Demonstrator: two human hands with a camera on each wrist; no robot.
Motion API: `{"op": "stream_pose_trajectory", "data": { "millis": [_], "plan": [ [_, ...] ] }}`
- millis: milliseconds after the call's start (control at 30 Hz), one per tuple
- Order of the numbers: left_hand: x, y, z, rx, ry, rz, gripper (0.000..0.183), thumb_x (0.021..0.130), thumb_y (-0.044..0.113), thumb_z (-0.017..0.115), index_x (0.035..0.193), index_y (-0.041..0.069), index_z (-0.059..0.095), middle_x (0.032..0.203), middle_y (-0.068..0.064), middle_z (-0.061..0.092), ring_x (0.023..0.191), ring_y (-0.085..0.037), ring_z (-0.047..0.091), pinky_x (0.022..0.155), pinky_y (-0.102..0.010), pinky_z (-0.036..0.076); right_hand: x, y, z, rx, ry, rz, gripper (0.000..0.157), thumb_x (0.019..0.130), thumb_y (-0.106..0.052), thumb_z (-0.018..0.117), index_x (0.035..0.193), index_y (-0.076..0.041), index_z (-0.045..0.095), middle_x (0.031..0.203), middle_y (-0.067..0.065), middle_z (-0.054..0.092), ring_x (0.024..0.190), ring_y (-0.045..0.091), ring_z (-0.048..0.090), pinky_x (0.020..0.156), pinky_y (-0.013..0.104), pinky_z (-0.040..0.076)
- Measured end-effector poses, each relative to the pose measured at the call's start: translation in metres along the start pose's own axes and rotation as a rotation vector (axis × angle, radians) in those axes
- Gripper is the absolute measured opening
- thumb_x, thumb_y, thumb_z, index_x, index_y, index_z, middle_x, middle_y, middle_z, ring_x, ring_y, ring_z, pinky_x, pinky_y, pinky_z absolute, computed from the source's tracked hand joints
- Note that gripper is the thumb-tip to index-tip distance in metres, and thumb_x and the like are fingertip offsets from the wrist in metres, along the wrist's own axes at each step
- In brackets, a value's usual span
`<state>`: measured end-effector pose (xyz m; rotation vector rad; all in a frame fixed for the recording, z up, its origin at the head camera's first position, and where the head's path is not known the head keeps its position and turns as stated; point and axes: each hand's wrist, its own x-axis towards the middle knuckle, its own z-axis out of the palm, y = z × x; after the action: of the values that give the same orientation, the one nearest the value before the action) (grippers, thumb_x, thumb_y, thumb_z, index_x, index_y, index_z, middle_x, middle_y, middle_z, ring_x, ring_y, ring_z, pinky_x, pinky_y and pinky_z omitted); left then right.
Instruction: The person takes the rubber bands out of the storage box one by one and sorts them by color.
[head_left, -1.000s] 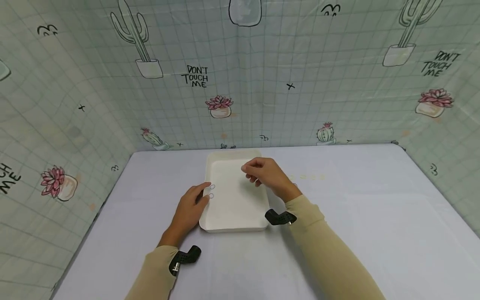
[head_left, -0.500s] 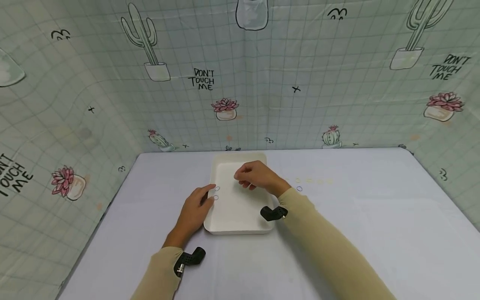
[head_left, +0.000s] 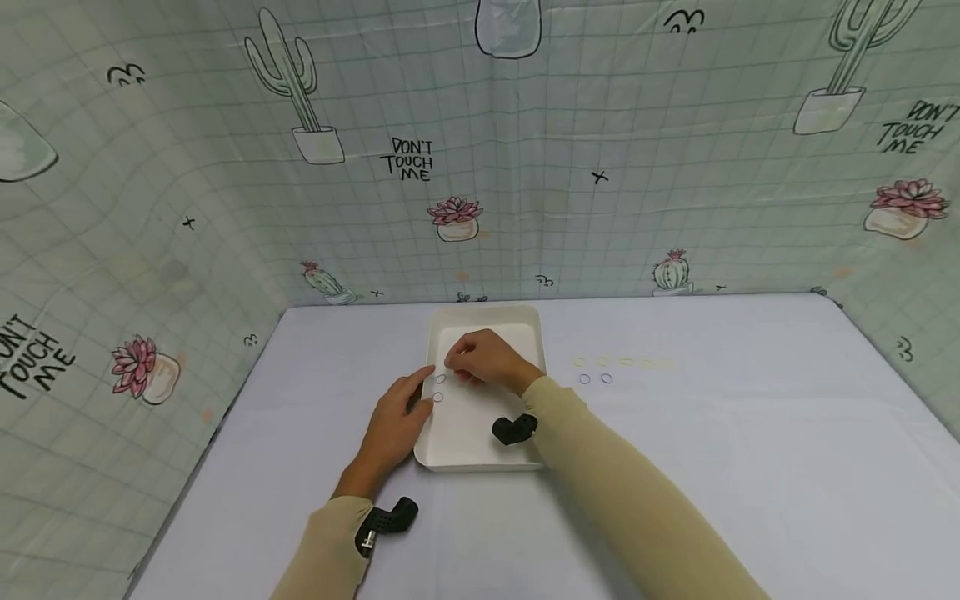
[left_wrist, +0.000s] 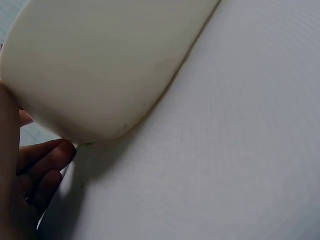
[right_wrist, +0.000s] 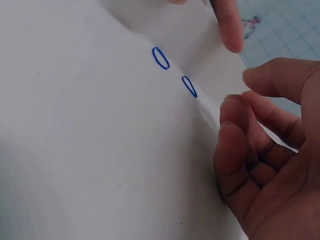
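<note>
My left hand (head_left: 393, 421) lies at the left side of a shallow white tray (head_left: 483, 459); its index finger and thumb reach to the rim. In the left wrist view, curled fingertips (left_wrist: 62, 155) sit against the tray's underside edge. Over the tray's left part hangs my right hand (head_left: 486, 358), thumb and index fingertip close together, other fingers curled. I cannot tell whether a small thing is pinched there. Two thin blue rings (head_left: 441, 378) lie in the tray by its left wall; the right wrist view shows these blue rings (right_wrist: 156, 60) beside the right fingers (right_wrist: 232, 145).
Right of the tray, two more blue rings (head_left: 607, 378) lie on the white tabletop (head_left: 750, 467). Behind them runs a row of several pale yellow rings (head_left: 603, 362). A printed cloth backdrop (head_left: 510, 167) stands behind and beside the table.
My right hand has moved left across the tray, towards the left wall and the left hand. The blue rings on the table, earlier covered by the right arm, now show. The left hand stays at the rim.
</note>
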<state>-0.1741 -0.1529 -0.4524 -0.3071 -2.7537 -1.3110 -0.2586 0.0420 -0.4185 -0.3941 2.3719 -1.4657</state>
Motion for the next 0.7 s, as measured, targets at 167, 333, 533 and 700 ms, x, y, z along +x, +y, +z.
{"op": "stream_pose_trajectory", "data": {
  "millis": [167,333,533,700],
  "plan": [
    [0.001,0.001,0.004,-0.006,0.016,0.006,0.048,0.099,0.018,0.056,0.147,0.018,0.052,0.124,-0.009,0.060,0.111,-0.024,0.057,0.095,-0.047,0.045,0.003,0.005,0.006,-0.190,0.036,-0.079,0.017,0.095,-0.023,0.067,0.105,-0.012,0.075,0.081,-0.001,0.067,0.070,0.013,0.059,0.064,0.027,0.047],
    [0.002,0.000,0.006,-0.013,0.013,0.017,0.047,0.100,0.019,0.056,0.147,0.017,0.052,0.126,-0.010,0.060,0.114,-0.025,0.057,0.097,-0.049,0.045,0.004,0.004,0.013,-0.389,0.031,-0.124,0.016,0.094,-0.020,0.067,0.104,-0.013,0.076,0.093,-0.004,0.069,0.083,0.012,0.058,0.077,0.029,0.048],
    [0.001,-0.002,0.006,-0.003,0.016,0.040,0.046,0.100,0.020,0.058,0.146,0.016,0.054,0.126,-0.010,0.060,0.114,-0.025,0.057,0.097,-0.049,0.044,0.002,0.006,0.019,-0.487,0.012,-0.147,0.016,0.092,-0.022,0.067,0.104,-0.016,0.076,0.093,-0.006,0.068,0.084,0.011,0.059,0.080,0.030,0.048],
    [0.002,-0.002,0.001,0.010,0.026,0.050,0.046,0.099,0.018,0.059,0.145,0.014,0.055,0.126,-0.011,0.061,0.114,-0.026,0.058,0.097,-0.049,0.045,0.003,0.003,0.021,-0.515,0.013,-0.179,0.013,0.091,-0.021,0.068,0.102,-0.017,0.075,0.089,-0.007,0.066,0.082,0.011,0.058,0.077,0.030,0.048]
  ]
}}
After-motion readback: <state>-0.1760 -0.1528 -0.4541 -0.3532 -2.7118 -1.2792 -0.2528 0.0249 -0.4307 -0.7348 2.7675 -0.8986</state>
